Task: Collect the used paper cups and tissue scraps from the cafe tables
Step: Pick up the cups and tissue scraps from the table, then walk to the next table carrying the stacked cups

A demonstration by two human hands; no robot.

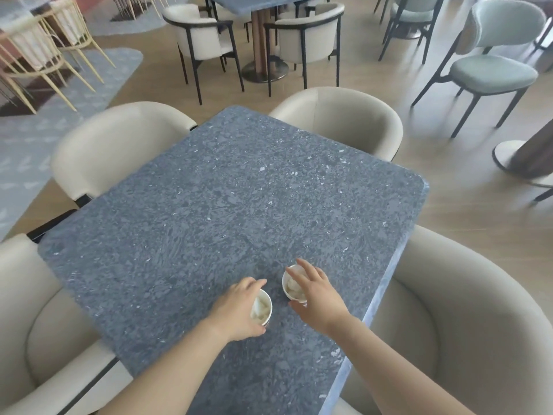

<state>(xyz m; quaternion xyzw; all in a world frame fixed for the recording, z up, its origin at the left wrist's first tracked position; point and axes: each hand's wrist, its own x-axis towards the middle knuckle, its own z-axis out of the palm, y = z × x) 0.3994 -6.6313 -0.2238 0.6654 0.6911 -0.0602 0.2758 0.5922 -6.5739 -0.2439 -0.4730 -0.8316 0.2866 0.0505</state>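
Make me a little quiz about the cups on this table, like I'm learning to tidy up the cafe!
1. True or false: the left cup and the right cup lie tipped over on the table.
2. What is inside both cups? A: tissue scraps B: spoons C: nothing
3. How many cream chairs stand round this table?

Key: 1 false, both stand upright. 2 A. 3 four.
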